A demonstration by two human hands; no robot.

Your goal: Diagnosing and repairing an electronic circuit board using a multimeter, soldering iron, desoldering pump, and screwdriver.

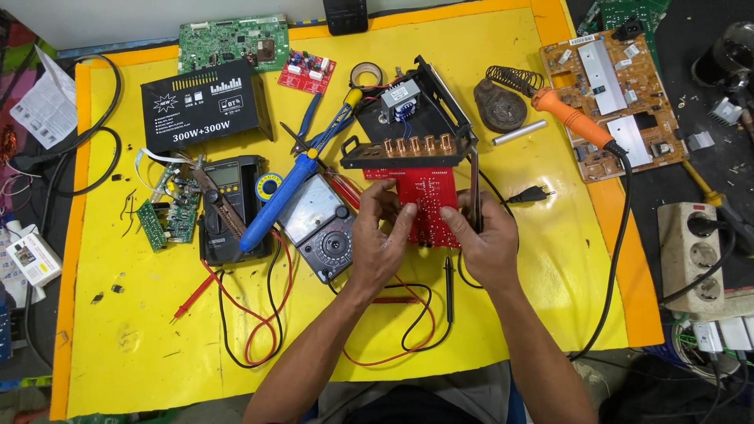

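Note:
A red circuit board (428, 200) hangs out of a black open chassis (408, 118) near the middle of the yellow mat (141, 314). My left hand (378, 235) grips the board's left edge. My right hand (485, 239) holds its right edge and also pinches a thin metal tool (474, 184) that stands upright beside the board. A row of copper-coloured sockets (412, 146) lines the chassis front, and a small transformer (400, 100) sits inside it.
Left of my hands lie an analogue meter (318, 228), a digital meter (232, 208), a blue solder sucker (294, 177) and red and black probe leads (251, 322). An orange soldering iron (573, 118), a brown board (616, 90) and a power strip (695, 251) are at the right.

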